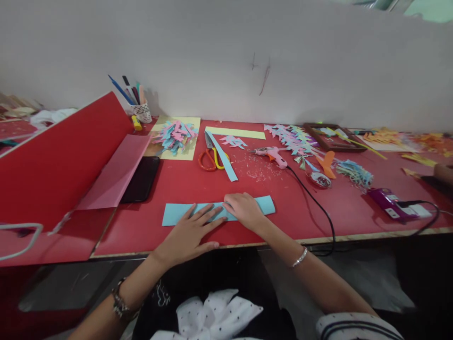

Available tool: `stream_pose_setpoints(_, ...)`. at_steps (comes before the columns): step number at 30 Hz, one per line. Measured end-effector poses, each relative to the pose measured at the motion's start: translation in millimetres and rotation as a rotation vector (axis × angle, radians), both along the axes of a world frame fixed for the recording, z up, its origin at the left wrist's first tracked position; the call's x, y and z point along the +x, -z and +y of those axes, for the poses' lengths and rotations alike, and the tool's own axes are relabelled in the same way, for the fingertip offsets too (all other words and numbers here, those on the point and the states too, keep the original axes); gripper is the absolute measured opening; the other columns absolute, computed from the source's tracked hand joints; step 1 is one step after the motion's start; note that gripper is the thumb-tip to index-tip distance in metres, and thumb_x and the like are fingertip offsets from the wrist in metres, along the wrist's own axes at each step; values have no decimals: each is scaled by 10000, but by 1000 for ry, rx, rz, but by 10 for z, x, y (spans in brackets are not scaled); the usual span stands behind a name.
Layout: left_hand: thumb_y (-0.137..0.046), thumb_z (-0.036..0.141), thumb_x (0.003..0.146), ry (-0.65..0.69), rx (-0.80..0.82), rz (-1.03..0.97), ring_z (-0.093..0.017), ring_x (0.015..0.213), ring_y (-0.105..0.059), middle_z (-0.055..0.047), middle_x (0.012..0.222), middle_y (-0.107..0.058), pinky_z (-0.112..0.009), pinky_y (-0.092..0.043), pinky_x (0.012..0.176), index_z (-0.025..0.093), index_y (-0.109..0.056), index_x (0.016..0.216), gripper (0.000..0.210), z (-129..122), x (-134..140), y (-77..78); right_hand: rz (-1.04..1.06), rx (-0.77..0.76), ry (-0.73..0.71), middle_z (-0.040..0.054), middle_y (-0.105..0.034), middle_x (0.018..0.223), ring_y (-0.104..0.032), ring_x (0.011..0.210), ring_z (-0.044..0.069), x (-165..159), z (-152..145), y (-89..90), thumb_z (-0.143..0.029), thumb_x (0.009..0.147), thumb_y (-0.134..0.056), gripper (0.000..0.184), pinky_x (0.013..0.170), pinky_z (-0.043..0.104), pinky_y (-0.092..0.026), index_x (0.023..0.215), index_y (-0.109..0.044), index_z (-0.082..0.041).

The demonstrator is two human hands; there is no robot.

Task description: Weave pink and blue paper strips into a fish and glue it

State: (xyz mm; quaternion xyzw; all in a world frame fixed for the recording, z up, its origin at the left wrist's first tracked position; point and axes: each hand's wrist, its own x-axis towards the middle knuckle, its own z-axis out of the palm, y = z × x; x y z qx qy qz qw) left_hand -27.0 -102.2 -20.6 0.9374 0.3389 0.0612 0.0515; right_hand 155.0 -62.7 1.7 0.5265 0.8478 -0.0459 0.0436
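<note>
A folded strip of light blue paper [172,215] lies lengthwise near the table's front edge. My left hand [193,233] rests flat on its middle with the fingers spread, holding nothing. Just right of it, my right hand [246,211] bears down on the same paper with curled fingers; its fingertips are partly hidden, so whether they pinch anything does not show. Beyond my hands, scissors [208,159] with red and yellow handles lie under a narrow blue paper strip [222,157]. A pink glue gun [274,155] is to the right of these.
A pile of pink and blue paper cuttings [176,135] sits on a yellow sheet. Left are a phone [141,179], pink paper [113,177] and a raised red board [67,160]. A black cord [314,200] runs to a purple power strip [391,205]. Another person's hand [444,174] shows far right.
</note>
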Motion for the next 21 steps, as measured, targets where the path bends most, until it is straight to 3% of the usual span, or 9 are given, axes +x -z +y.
stream_pose_setpoints(6,-287,575,846,1,-40,42,-242,1278,-325,-37,1402,-352,-456,-229,1032,277,-277,1355,590,-1,-308,5,4,-21,-9,61,-664,888,-595,854,170,10,8,-17,-255,903,-406,197,632,264,-271,904,-575,-155)
stream_pose_setpoints(13,-335,503,862,3,7,68,-187,1247,-382,5,1373,-402,-402,-229,1046,352,-204,1362,538,-16,-975,158,3,-41,7,51,-667,877,-596,828,161,3,2,-42,-241,896,-420,177,611,259,-254,874,-575,-159)
stream_pose_setpoints(19,-255,481,880,-203,156,-34,-216,1113,-525,-10,1207,-583,-510,-193,1039,376,-473,1226,422,-123,-1390,206,-10,-36,-6,55,-664,875,-594,826,162,4,7,-40,-241,896,-419,177,612,256,-260,872,-576,-162)
stream_pose_setpoints(21,-280,487,870,-204,197,-53,-215,1045,-569,-6,1120,-638,-514,-227,1025,373,-574,1115,399,-109,-1414,169,-19,-36,-10,61,-664,881,-594,827,163,4,9,-40,-243,898,-413,183,613,255,-265,879,-576,-161)
